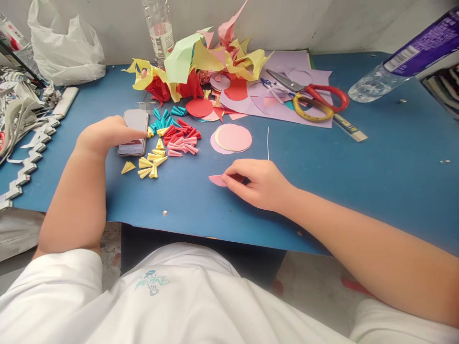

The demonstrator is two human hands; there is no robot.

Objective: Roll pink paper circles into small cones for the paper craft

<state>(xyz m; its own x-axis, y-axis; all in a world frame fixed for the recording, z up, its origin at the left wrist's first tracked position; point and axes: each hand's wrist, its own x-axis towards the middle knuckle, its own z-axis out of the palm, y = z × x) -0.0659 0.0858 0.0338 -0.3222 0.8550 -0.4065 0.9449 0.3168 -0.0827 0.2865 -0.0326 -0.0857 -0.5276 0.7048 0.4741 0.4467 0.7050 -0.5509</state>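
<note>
My left hand [111, 133] reaches over a phone [132, 152], its fingertips at the phone's right edge and closed on a small yellow paper cone [150, 131]. Some of its fingers are hidden. Several more paper cones lie about it: teal ones [165, 118], red ones [184, 131], pink ones [181, 147] and yellow ones [145, 162]. My right hand [256, 184] pinches a pink paper half-circle [216, 180] between thumb and fingers, just above the table. Behind it lies a small stack of paper circles [234, 137], pink on top.
Scissors [304, 91] rest on purple paper [244, 100] beside crumpled coloured scraps [197, 62]. Bottles [161, 38] stand at the back; one with a purple label [412, 48] is at right. A white stick [267, 143] lies on the blue table [387, 167]. A plastic bag [68, 52] is at left.
</note>
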